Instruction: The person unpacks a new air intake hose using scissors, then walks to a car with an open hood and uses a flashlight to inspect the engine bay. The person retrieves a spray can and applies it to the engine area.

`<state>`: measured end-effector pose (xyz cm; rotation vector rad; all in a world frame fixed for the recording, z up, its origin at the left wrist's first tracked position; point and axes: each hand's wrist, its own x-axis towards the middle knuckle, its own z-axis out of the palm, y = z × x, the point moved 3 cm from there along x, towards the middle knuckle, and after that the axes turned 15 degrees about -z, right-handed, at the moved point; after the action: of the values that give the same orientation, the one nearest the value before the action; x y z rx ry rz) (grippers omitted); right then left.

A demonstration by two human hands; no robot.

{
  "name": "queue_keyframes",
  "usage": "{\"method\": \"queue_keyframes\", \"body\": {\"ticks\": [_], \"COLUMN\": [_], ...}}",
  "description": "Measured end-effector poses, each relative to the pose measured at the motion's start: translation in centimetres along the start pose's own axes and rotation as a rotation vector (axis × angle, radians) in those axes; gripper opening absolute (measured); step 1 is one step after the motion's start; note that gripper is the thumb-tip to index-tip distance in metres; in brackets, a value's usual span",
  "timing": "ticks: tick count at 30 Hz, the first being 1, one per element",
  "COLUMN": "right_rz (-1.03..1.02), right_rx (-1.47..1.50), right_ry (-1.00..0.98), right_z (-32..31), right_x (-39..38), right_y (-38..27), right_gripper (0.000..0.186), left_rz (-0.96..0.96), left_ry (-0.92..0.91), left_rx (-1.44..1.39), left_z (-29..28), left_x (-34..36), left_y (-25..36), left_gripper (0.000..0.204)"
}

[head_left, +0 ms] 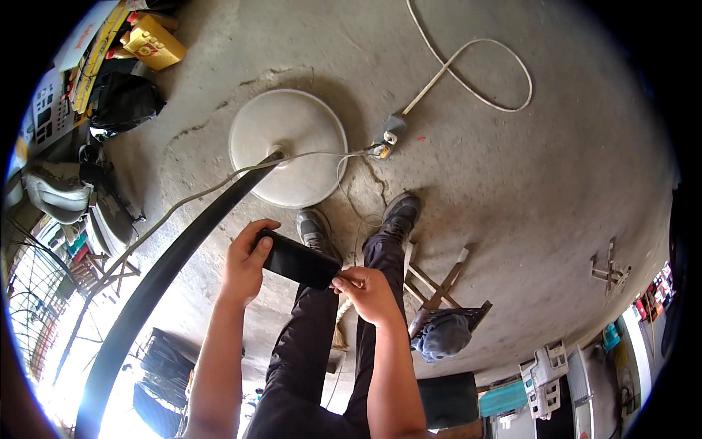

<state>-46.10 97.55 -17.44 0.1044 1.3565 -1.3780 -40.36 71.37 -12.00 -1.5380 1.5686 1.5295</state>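
My left hand (245,265) is closed around one end of a black smartphone (298,262), its thumb on the dark face. At the phone's other end, my right hand (365,293) pinches with thumb and fingers. A thin charging cable (356,249) runs down from the power strip (387,137) and meets the right hand; its plug is hidden by the fingers. The phone is held above my legs, tilted lower toward the right. Beyond it, on the floor, stands a round pale metal base (292,179) with a black pole (175,263) rising toward the left.
A white cord (504,108) loops on the concrete floor beyond the power strip. To my right is a wooden folding stool (446,304) with a blue-grey cloth (442,336) on it. A yellow jug (155,42) and black bag (128,101) lie far left.
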Motion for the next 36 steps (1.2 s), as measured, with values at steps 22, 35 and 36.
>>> {"method": "queue_keyframes", "body": {"ticks": [22, 35, 36], "right_rz": [0.189, 0.103, 0.099], "right_rx": [1.057, 1.068, 1.086], "right_ry": [0.067, -0.026, -0.027], "right_z": [3.5, 2.9, 2.9], "right_x": [0.8, 0.8, 0.8], "right_y": [-0.1, -1.5, -1.5], "right_gripper": [0.065, 0.072, 0.072], "left_rz": [-0.189, -0.195, -0.198], "left_ry": [-0.377, -0.416, -0.424], "left_rx": [-0.307, -0.333, -0.339], "left_z": [7.7, 7.8, 7.9], "left_x": [2.3, 2.8, 2.7], "left_y": [4.3, 4.7, 4.7], "left_gripper": [0.046, 0.052, 0.052]}}
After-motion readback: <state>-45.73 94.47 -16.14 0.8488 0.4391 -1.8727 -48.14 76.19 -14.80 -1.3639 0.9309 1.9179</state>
